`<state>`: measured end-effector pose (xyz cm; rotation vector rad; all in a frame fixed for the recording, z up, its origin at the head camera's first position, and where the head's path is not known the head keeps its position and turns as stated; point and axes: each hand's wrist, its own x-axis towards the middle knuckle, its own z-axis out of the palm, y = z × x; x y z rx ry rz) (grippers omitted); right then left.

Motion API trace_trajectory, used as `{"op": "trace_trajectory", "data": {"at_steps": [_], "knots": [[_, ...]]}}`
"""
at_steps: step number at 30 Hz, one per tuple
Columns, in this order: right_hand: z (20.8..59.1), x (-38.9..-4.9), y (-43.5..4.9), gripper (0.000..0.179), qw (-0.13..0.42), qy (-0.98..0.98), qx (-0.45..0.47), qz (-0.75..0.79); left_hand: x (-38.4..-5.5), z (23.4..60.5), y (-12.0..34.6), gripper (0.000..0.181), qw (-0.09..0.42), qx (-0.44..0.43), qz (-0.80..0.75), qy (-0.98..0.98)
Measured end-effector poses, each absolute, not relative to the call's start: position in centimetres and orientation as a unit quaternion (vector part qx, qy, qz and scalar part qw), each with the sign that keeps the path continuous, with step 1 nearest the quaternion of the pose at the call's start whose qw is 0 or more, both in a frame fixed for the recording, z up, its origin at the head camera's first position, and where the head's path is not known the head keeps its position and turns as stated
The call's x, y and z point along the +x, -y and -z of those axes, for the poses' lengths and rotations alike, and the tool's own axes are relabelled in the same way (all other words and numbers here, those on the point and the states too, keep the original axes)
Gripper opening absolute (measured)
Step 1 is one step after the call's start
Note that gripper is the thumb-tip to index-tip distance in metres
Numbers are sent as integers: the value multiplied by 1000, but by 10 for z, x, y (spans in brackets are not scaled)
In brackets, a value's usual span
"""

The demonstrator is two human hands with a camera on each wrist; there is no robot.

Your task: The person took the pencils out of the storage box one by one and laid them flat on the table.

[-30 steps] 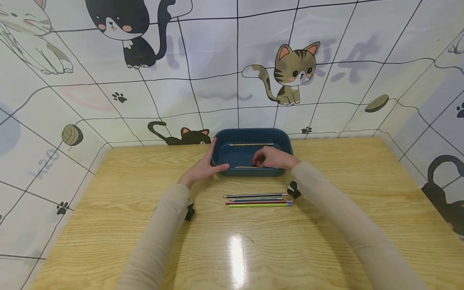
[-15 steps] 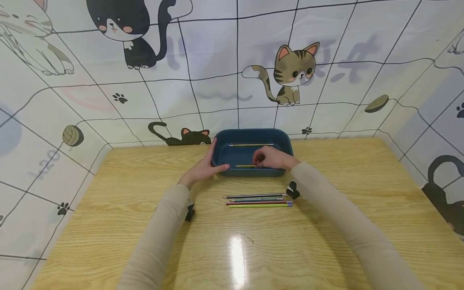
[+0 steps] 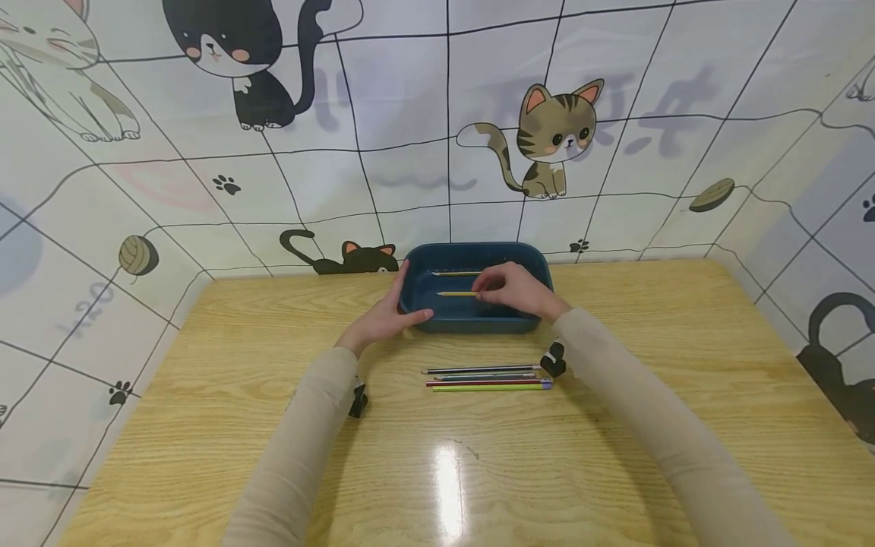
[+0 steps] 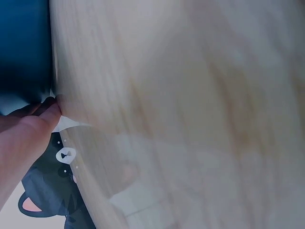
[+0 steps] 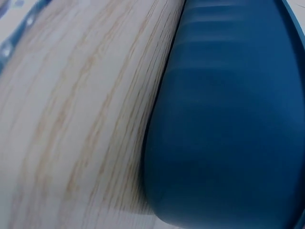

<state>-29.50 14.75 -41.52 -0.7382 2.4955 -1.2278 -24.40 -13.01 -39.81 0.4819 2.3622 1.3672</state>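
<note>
In the head view my right hand (image 3: 509,289) pinches a yellow pencil (image 3: 456,294) over the inside of a dark blue plastic tray (image 3: 472,325). The pencil points left, its other end hidden by my fingers. Behind it, along the tray's back wall, lies another thin pencil (image 3: 451,273), partly covered by my hand. My left hand (image 3: 379,319) holds the tray's front left corner, thumb over the rim and fingers along the outer left side. The left wrist view shows those fingers (image 4: 45,110) against the tray's wall (image 4: 24,52). In the right wrist view only the tray's outside (image 5: 224,119) shows.
Several pencils (image 3: 488,378) lie side by side in front of the tray on the wood-grain table (image 3: 519,471). The tray stands near the table's back edge, close to a wall covering (image 3: 410,175) printed with cats and a grid.
My right hand has lifted the yellow pencil from near the tray's front wall and moved it back toward the tray's middle. The left hand keeps its place on the corner.
</note>
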Motion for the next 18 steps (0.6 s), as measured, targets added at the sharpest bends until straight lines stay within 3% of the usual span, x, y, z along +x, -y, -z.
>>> {"op": "trace_trajectory", "data": {"at_steps": [8, 18], "knots": [[412, -294, -147, 16, 111, -861, -255, 427, -265, 433, 137, 101, 164, 175, -478, -845], [410, -291, -151, 23, 142, -847, -278, 431, -262, 433, 136, 101, 158, 170, -477, -848]]}}
